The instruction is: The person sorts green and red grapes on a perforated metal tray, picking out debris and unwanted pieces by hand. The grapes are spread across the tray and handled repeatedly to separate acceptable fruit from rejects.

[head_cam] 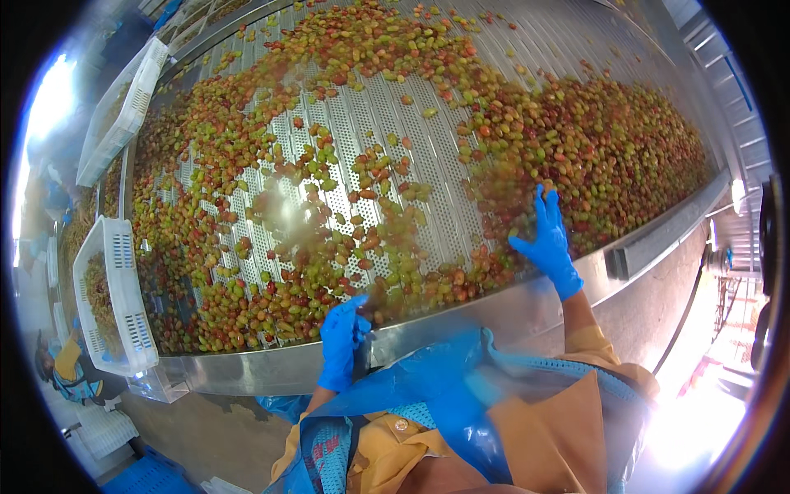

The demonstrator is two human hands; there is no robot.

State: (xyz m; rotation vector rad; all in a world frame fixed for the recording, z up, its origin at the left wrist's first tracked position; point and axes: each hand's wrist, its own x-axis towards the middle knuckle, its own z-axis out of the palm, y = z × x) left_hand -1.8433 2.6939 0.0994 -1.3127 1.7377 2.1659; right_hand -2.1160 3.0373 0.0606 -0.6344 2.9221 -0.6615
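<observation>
Small oval red and green fruits (pixel 592 142) lie over a perforated metal conveyor (pixel 432 167), heaped thickest at the right and along the near side. My right hand (pixel 546 241), in a blue glove, is over the near edge of the heap with its fingers spread, fingertips at the fruits; nothing is seen held in it. My left hand (pixel 342 339), also blue-gloved, is at the metal rim (pixel 228 370) beside the fruits, its fingers partly curled; whether something is inside them is hidden.
White plastic crates stand at the left, the nearer crate (pixel 133 309) holding brownish stems (pixel 102 296), the other crate (pixel 133 105) farther up. A person (pixel 71 370) is at the far lower left. A blue crate (pixel 148 475) lies low at the left. A metal bar (pixel 648 250) lies along the right rim.
</observation>
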